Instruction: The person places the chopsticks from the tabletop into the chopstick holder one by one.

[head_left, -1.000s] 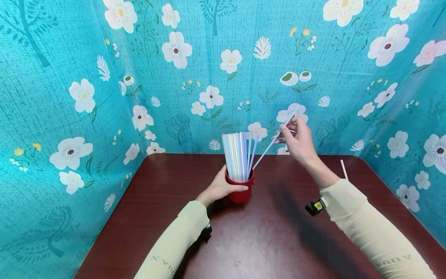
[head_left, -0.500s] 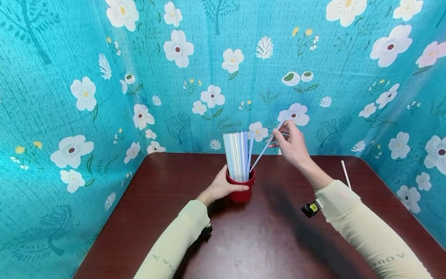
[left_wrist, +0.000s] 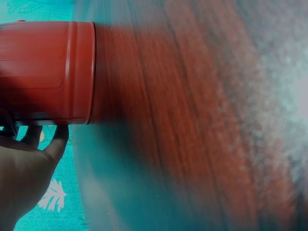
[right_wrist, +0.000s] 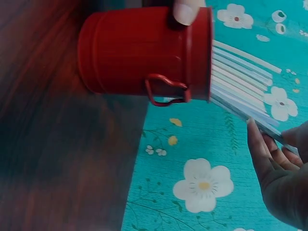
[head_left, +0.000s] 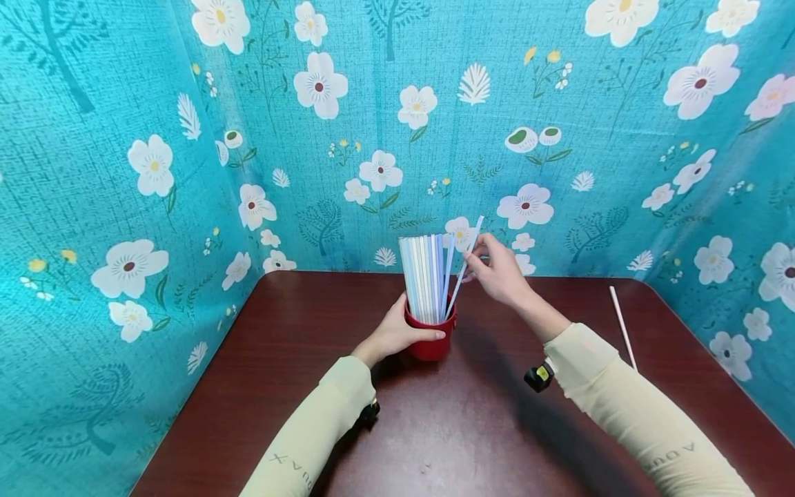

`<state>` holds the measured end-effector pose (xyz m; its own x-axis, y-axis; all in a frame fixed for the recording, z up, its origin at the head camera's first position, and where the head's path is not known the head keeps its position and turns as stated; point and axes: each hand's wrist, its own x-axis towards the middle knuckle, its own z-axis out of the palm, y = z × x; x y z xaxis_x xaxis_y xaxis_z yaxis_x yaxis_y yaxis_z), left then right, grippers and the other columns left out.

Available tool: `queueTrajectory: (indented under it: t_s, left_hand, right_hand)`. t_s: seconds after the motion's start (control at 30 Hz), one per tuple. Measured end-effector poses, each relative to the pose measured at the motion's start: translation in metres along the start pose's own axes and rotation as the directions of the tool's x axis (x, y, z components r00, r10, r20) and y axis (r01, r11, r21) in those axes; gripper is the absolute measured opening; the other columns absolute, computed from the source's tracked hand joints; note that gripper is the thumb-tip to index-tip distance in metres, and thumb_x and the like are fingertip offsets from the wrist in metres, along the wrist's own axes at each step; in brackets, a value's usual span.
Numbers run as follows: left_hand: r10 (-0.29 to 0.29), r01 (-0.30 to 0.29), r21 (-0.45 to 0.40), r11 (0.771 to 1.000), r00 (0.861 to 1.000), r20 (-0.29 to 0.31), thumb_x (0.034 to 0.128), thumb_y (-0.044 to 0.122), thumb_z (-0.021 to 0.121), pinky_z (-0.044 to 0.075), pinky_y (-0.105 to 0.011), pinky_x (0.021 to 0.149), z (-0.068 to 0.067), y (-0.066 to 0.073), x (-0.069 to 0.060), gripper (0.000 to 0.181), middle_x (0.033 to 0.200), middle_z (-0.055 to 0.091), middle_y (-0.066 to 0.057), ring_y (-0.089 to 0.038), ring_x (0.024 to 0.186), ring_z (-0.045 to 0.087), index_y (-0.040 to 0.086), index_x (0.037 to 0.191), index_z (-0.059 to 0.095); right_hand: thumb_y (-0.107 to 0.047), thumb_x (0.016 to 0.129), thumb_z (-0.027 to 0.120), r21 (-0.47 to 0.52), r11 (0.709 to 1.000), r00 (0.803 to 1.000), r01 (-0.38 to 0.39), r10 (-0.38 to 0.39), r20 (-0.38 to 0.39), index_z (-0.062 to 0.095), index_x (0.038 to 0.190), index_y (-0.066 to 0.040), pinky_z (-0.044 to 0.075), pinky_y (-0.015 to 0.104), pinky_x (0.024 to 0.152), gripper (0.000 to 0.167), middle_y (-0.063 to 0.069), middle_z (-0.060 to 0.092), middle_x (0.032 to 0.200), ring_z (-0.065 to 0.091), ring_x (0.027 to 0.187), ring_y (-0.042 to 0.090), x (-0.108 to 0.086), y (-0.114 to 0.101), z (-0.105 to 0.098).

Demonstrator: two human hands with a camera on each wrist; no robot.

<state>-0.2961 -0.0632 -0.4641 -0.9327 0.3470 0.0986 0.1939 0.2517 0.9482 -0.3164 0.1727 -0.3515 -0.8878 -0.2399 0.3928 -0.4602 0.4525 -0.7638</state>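
A small red metal bucket [head_left: 430,347] stands upright on the table, packed with pale blue and white drinking straws [head_left: 422,279]. My left hand [head_left: 397,333] grips it from the left, thumb across the front below the rim; in the left wrist view the other fingers [left_wrist: 57,141] reach along its side. Right of the bundle, my right hand [head_left: 497,274] pinches one light blue straw [head_left: 457,290] between thumb and fingers. That straw slants, its lower end inside the rim. A wire handle [right_wrist: 166,91] shows on the bucket's side in the right wrist view.
A single whitish straw [head_left: 622,326] lies at the right of the dark brown table [head_left: 298,324], partly hidden by the right sleeve [head_left: 596,366]. Blue floral cloth [head_left: 348,138] hangs right behind the table's back edge and at both sides.
My right hand has come left and down with its straw, which now stands steeper and deeper in the bucket. The left hand keeps hold of the bucket in the same place.
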Motion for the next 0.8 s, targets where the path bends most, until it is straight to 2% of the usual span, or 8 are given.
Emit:
queueTrajectory:
  t_s: [0.2,0.47,0.63,0.8]
  left_hand:
    - [0.012,-0.012,-0.006,1.000,1.000,0.008,0.0761,0.039,0.091,0.052,-0.046,0.102,0.000,0.000,0.001,0.095,0.143,0.053,0.010,-0.017,0.127,0.053,0.036,0.151,0.033]
    - [-0.008,0.008,-0.019,1.000,1.000,0.011,0.0756,0.040,0.091,0.052,-0.046,0.103,0.001,0.000,-0.001,0.098,0.146,0.051,0.012,-0.016,0.129,0.051,0.039,0.153,0.031]
    - [0.008,-0.007,-0.031,0.999,1.000,0.015,0.0760,0.038,0.091,0.052,-0.046,0.103,0.000,0.000,-0.001,0.097,0.147,0.050,0.011,-0.017,0.130,0.051,0.039,0.153,0.031]
    - [0.038,-0.037,-0.040,0.999,0.999,0.019,0.0773,0.035,0.090,0.053,-0.046,0.102,0.000,0.000,-0.001,0.096,0.147,0.050,0.010,-0.018,0.130,0.051,0.038,0.153,0.031]
  right_hand:
    - [-0.011,0.104,0.060,-0.084,0.996,0.998,-0.022,0.027,0.060,0.052,0.110,-0.001,0.060,0.034,0.065,0.015,0.018,0.070,0.091,0.074,0.076,0.033,-0.002,0.006,0.013]
    - [-0.012,0.105,0.059,-0.063,0.997,0.993,-0.050,0.057,0.104,0.059,0.122,0.000,0.061,0.032,0.067,0.020,0.017,0.069,0.092,0.074,0.079,0.034,-0.002,0.020,0.025]
    - [-0.013,0.106,0.057,-0.077,0.996,0.993,-0.033,0.041,0.112,0.060,0.125,-0.002,0.061,0.036,0.068,0.022,0.015,0.069,0.090,0.073,0.078,0.032,-0.002,0.022,0.027]
    - [-0.016,0.107,0.053,-0.142,0.990,0.987,0.000,0.023,0.158,0.059,0.130,-0.004,0.059,0.041,0.071,0.026,0.013,0.070,0.089,0.071,0.080,0.033,-0.001,0.020,0.027]
